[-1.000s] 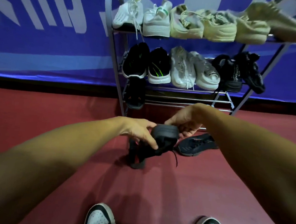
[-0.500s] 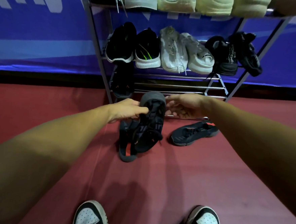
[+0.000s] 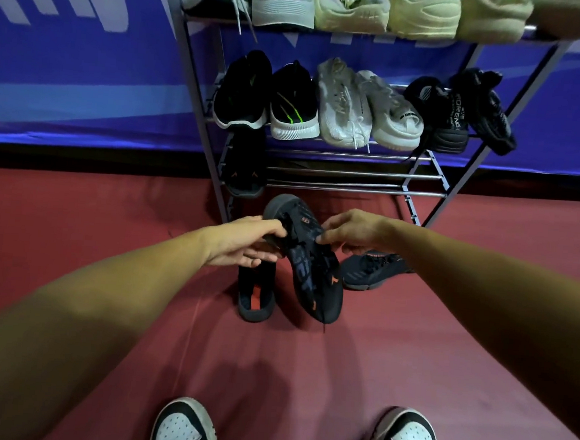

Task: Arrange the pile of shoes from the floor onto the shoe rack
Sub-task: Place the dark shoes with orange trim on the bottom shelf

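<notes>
A dark sneaker with orange marks (image 3: 312, 273) hangs above the red floor, heel toward the shoe rack (image 3: 353, 172). My left hand (image 3: 246, 242) grips it at the heel side and my right hand (image 3: 349, 232) pinches its collar from the right. Under it a dark shoe with an orange insole (image 3: 255, 296) lies on the floor, and a dark blue sneaker (image 3: 371, 270) lies to the right behind my right wrist. One black shoe (image 3: 246, 168) sits at the left end of the rack's lowest shelf; the two shelves above hold several shoes.
A blue banner (image 3: 86, 68) covers the wall behind the rack. My own black-and-white shoes (image 3: 181, 428) stand at the bottom edge on the red floor (image 3: 305, 375). The bars of the lowest shelf (image 3: 353, 181) are bare right of the black shoe.
The held sneaker has been lifted and turned so its upper faces me, and moved toward the rack. My right hand has closed onto it. The view has tilted down.
</notes>
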Available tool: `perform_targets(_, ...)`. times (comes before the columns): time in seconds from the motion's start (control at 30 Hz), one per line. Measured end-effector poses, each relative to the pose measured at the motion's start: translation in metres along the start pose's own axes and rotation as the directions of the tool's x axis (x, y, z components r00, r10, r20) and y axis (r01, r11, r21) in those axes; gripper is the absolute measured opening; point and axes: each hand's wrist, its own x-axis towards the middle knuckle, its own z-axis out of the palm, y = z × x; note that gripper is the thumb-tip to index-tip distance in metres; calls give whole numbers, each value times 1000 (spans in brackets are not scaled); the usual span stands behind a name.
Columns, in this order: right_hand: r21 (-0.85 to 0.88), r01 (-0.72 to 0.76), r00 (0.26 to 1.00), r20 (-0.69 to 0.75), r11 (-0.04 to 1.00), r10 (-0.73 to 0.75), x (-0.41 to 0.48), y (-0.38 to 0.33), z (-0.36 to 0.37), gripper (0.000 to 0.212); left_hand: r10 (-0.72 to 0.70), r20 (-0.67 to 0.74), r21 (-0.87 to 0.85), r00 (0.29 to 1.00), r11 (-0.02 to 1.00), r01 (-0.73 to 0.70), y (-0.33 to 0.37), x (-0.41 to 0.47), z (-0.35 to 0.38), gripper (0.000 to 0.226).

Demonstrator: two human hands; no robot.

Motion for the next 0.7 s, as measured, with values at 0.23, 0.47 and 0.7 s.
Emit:
perform_targets(0.23,-157,180,980,-62,971,-191,16,-7,11,13,-17,62,134,998,991,9,-12,-6,-14,53)
perform_targets(0.47,-221,238,963,-74,946,-260,21,-19,15,17,57,135,10,989,998,-58,-3,-4,-12,41)
perform_targets(0.7,-218,308,942,-69,926,-329,25,-20,24,21,11,93,62,996,998,-17,-2,3,2,52)
